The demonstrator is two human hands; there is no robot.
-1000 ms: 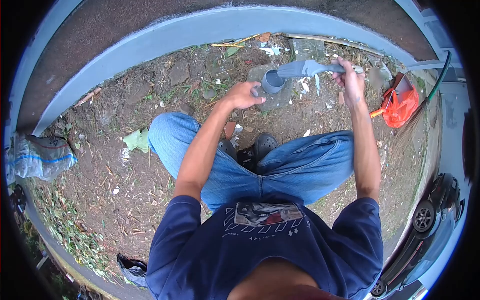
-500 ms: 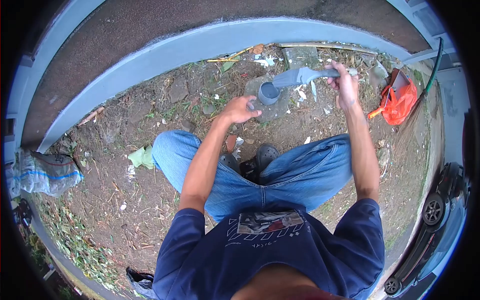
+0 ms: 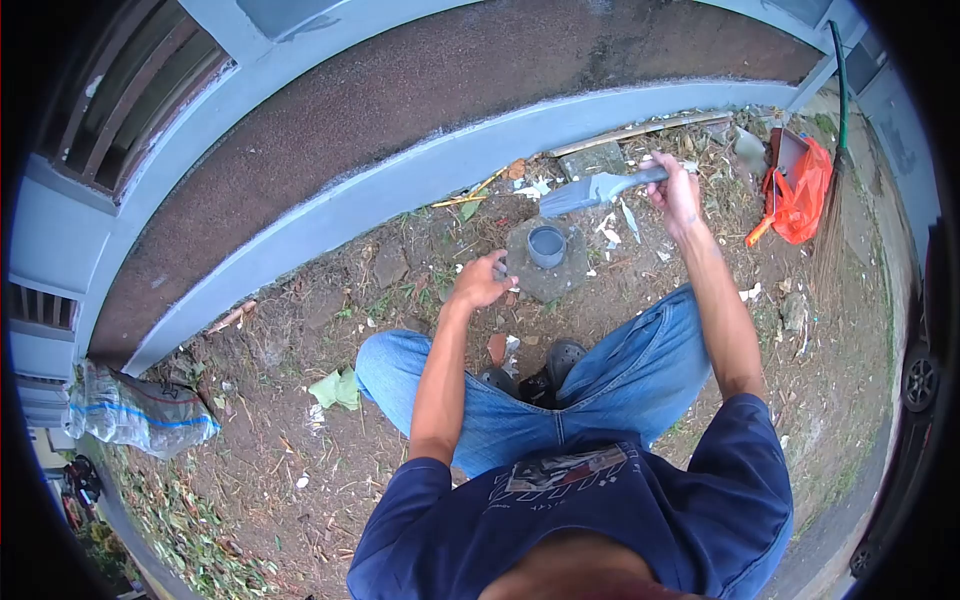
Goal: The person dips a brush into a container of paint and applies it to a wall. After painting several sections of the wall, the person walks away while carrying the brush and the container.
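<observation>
My right hand (image 3: 675, 196) is closed round the handle of a wide paintbrush (image 3: 590, 193) coated in grey. The brush points left, its bristle end just above and beyond a small cup (image 3: 547, 262) in view, apart from its rim. Grey paint (image 3: 547, 242) lies inside the cup, which stands upright on a flat stone slab (image 3: 568, 284). Left of the cup, my left hand (image 3: 480, 282) hovers near the slab with thumb and fingers apart, nothing visible between them. Grey smears show on its fingertips.
A low wall with a pale blue lower band (image 3: 420, 170) curves behind. To the right are an orange plastic bag (image 3: 805, 195) and a broom (image 3: 832, 200). A filled clear sack (image 3: 140, 415) sits at left. Paint flakes and leaves litter the soil.
The brush has come away from the cup's rim, up and back. My left hand stays beside the cup. The camera view has turned, showing more wall at the left.
</observation>
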